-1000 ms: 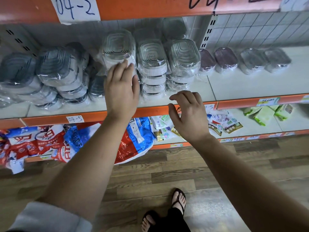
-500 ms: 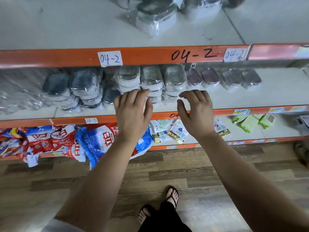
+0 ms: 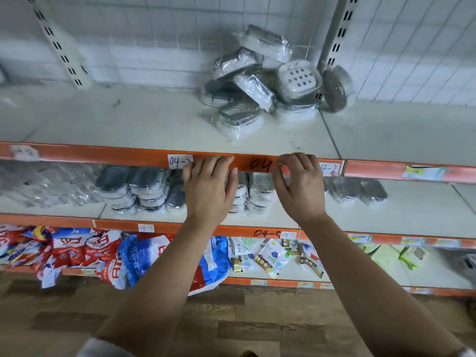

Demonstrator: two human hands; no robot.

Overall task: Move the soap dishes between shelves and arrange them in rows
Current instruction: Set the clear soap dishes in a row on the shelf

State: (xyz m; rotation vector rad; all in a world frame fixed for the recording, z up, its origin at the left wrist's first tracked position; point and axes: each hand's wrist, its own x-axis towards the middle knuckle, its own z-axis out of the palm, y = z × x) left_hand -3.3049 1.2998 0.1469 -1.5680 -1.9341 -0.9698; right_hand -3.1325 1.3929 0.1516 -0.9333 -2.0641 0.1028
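At the upper shelf's orange edge (image 3: 128, 156), left hand (image 3: 210, 190) and right hand (image 3: 300, 188) both hang empty, fingers loosely spread, likely poised to reach up. On the upper shelf, a loose heap of wrapped soap dishes (image 3: 260, 83) lies jumbled against the wall, unsorted. On the middle shelf (image 3: 412, 217), stacked soap dishes (image 3: 139, 186) stand in neat rows; each dish is sealed in clear film, contents unseen.

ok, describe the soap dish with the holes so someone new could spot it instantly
Start at the upper shelf, the one above the orange rail marked 04-2. Against the tiled back wall sits a jumbled pile of wrapped soap dishes. On the pile's right side, the white soap dish is tilted to face outward and shows rows of round drain holes; its neighbours show none.
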